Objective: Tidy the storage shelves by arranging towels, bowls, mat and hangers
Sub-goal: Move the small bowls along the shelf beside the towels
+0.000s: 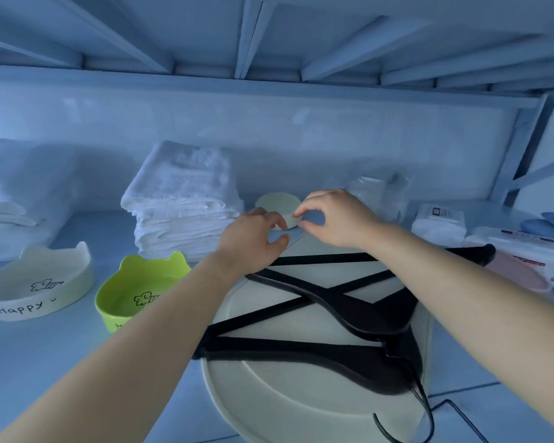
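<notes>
Black hangers (333,310) are lying crossed on a pale mat (301,407) at the bottom middle of the frame. The mat is running long-ways up toward the middle. Just past its far end a small round pale-green disc (277,206) is sitting, close beside the folded white towels (183,206). Both hands are reaching over the hangers to it. The right hand (336,219) is pinching the disc's right edge with finger and thumb. The left hand (253,241) is curling half open with one finger touching the front, and nobody could tell if it is gripping. A green bowl (138,292) is sitting at lower left.
</notes>
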Demonstrator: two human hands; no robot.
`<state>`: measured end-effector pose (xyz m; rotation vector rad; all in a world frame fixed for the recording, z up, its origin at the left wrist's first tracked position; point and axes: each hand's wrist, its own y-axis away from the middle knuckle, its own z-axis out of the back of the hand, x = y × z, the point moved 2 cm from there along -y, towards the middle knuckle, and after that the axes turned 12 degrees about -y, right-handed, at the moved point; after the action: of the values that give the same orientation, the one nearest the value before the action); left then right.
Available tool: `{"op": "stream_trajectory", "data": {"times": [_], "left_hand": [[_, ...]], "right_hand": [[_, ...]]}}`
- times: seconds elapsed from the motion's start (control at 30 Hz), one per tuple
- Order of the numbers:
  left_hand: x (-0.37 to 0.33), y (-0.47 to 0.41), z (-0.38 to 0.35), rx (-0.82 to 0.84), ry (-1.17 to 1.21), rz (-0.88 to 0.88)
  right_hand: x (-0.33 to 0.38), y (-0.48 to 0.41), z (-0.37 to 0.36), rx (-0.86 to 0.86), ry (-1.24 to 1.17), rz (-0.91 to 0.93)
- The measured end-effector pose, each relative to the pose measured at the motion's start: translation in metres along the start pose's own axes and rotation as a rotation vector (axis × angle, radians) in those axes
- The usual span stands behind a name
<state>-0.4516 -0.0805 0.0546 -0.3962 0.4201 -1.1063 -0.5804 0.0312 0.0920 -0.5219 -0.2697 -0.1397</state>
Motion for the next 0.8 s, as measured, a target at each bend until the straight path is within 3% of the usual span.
{"op": "stream_trajectory", "data": {"times": [0.4,0.8], "left_hand": [[-0.002,-0.022,-0.018,-0.03,-0.018,0.183],[0.001,-0.046,-0.026,0.049,-0.164,0.191]], "right_hand": [[-0.055,-0.033,-0.005,0.115,0.035,0.028],[-0.079,-0.052,-0.018,0.156,0.112,0.063]]}}
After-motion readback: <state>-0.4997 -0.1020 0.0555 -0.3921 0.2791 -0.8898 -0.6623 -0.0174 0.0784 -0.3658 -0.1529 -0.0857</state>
